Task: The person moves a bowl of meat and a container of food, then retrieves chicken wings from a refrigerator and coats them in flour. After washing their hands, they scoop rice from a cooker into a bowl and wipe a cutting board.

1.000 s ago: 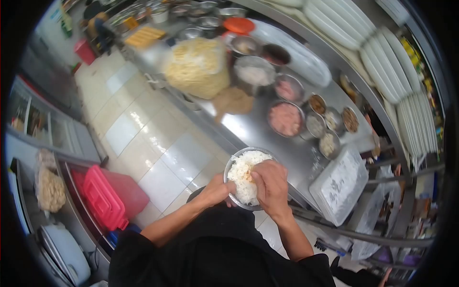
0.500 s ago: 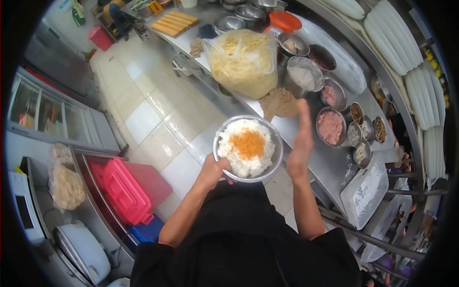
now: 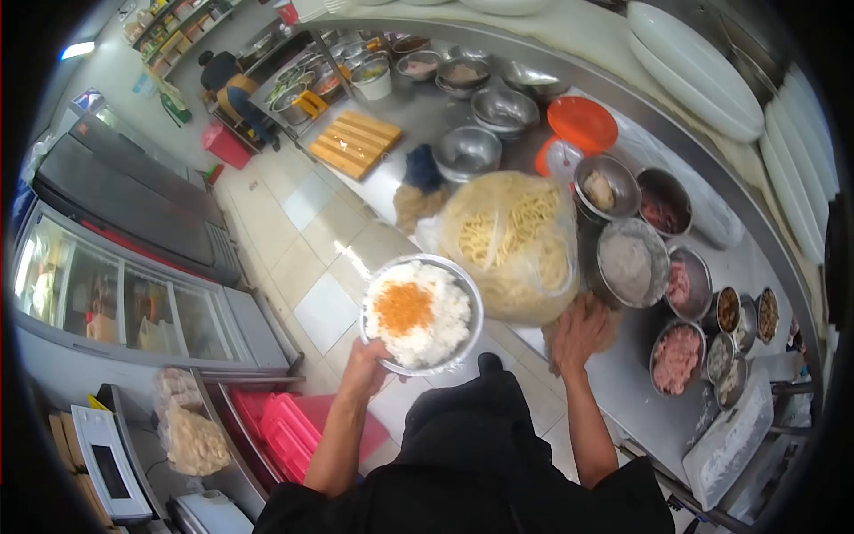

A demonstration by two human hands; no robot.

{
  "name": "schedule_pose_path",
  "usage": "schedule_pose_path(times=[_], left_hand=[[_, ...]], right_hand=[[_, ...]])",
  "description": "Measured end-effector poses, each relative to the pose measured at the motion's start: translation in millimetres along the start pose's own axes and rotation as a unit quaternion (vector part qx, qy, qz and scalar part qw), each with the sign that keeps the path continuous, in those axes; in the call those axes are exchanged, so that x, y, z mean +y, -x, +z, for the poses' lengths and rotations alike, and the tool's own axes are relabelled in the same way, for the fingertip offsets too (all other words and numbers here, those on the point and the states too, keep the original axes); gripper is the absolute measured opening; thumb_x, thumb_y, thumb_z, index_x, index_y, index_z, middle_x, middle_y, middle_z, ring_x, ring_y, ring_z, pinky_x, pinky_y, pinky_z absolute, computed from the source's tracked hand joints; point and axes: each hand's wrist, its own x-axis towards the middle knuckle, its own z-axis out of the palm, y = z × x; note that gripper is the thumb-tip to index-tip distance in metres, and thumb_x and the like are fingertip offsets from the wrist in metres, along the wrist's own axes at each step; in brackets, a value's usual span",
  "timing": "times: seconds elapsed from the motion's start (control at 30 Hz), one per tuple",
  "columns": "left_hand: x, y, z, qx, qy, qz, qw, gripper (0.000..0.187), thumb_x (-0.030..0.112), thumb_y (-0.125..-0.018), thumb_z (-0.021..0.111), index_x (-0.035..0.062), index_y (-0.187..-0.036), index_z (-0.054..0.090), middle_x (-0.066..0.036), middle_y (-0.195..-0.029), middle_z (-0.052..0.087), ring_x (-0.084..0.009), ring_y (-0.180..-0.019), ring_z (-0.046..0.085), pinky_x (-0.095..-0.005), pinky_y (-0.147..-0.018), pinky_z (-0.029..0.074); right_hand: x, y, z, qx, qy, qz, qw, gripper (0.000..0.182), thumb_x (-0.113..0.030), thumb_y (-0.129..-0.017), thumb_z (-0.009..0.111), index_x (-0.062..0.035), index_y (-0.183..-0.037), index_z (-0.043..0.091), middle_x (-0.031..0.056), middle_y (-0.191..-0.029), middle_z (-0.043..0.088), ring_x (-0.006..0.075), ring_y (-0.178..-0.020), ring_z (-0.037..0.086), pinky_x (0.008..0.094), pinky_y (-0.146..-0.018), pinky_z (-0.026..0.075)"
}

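My left hand (image 3: 365, 369) grips the near-left rim of a metal bowl (image 3: 475, 311), with the thumb on the edge. White rice (image 3: 436, 325) fills the bowl, topped by a patch of orange crumbly topping (image 3: 403, 309). On the counter's edge, my right hand (image 3: 576, 336) lies over a crumpled brown cloth (image 3: 608, 331), its fingers spread across it. A large clear bag of yellow noodles (image 3: 511, 245) stands just beyond that cloth.
Several metal bowls line the steel counter (image 3: 640, 400), among them minced meat (image 3: 676, 358) and white powder (image 3: 630, 260). A wooden board (image 3: 356, 142) lies farther along. Pink bins (image 3: 307, 432) stand at left. Another person (image 3: 233, 89) bends in the background.
My right hand has come down from mid-air onto the brown cloth. My left hand still holds the rice bowl. The view has turned, showing more of the far counter.
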Motion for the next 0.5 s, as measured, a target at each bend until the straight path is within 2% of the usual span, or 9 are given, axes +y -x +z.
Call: schedule_pose_path(times=[0.03,0.17,0.27,0.37,0.43,0.47,0.5], left_hand=[[11.7,-13.4,-7.2,0.002,0.004,0.0,1.0,0.035,0.002,-0.066,0.044,-0.0152,-0.097,0.048,-0.022,-0.074,0.058,-0.0267,-0.052,0.058,-0.0359,-0.038,0.049],[53.8,-79.5,-26.9,0.045,-0.037,0.042,0.997,0.027,0.005,-0.067,0.045,-0.0144,-0.084,0.053,-0.022,-0.071,0.058,-0.0287,-0.052,0.058,-0.0368,-0.039,0.049],[77.7,-149.8,-41.0,0.032,-0.038,0.056,0.997,0.033,0.007,-0.068,0.043,-0.0144,-0.092,0.049,-0.022,-0.075,0.058,-0.0295,-0.054,0.059,-0.0366,-0.041,0.049],[93.3,-236.9,-49.3,0.023,-0.025,0.049,0.998,0.037,0.007,-0.068,0.042,-0.0131,-0.099,0.046,-0.023,-0.081,0.058,-0.0297,-0.056,0.059,-0.037,-0.043,0.049],[100.6,-295.8,-48.7,0.014,-0.018,0.04,0.999,0.039,0.007,-0.069,0.042,-0.0122,-0.102,0.044,-0.023,-0.084,0.058,-0.0297,-0.057,0.059,-0.0376,-0.045,0.05],[106.3,-325.2,-43.9,0.001,-0.029,0.031,0.999,0.035,0.008,-0.07,0.042,-0.0104,-0.1,0.045,-0.021,-0.081,0.058,-0.029,-0.057,0.059,-0.0372,-0.047,0.05],[111.4,-354.2,-39.8,-0.01,-0.037,0.022,0.999,0.032,0.008,-0.071,0.042,-0.0086,-0.098,0.046,-0.02,-0.077,0.058,-0.0283,-0.057,0.058,-0.0368,-0.049,0.05]], right_hand=[[-2.2,2.8,-3.9,-0.028,-0.005,0.01,1.0,0.053,-0.038,-0.088,0.037,-0.0025,-0.127,0.039,0.0269,-0.131,0.029,0.0447,-0.125,0.021,0.0574,-0.098,0.017],[-1.2,2.3,-3.7,-0.011,0.02,-0.023,0.999,0.054,-0.039,-0.088,0.037,-0.004,-0.129,0.038,0.0263,-0.133,0.027,0.0432,-0.127,0.019,0.0552,-0.1,0.016],[-5.4,3.1,1.8,-0.02,0.029,0.004,0.999,0.055,-0.038,-0.087,0.039,-0.0044,-0.13,0.037,0.0265,-0.133,0.028,0.0419,-0.128,0.019,0.0532,-0.101,0.017],[-9.3,7.3,6.7,-0.043,0.059,0.06,0.996,0.057,-0.039,-0.086,0.04,-0.004,-0.132,0.035,0.0266,-0.133,0.03,0.042,-0.127,0.021,0.0513,-0.102,0.018],[-13.8,16.2,13.0,0.03,0.085,0.133,0.987,0.061,-0.041,-0.085,0.041,-0.0049,-0.133,0.033,0.0245,-0.133,0.033,0.0414,-0.127,0.022,0.0505,-0.102,0.019],[-16.6,20.2,19.7,0.036,0.092,0.137,0.986,0.061,-0.041,-0.085,0.041,-0.0049,-0.133,0.033,0.0245,-0.133,0.033,0.0414,-0.127,0.022,0.0505,-0.102,0.019],[-15.5,25.7,29.4,0.071,0.177,0.219,0.957,0.063,-0.043,-0.085,0.042,-0.0052,-0.134,0.032,0.0234,-0.133,0.033,0.0408,-0.126,0.024,0.0509,-0.102,0.019]])
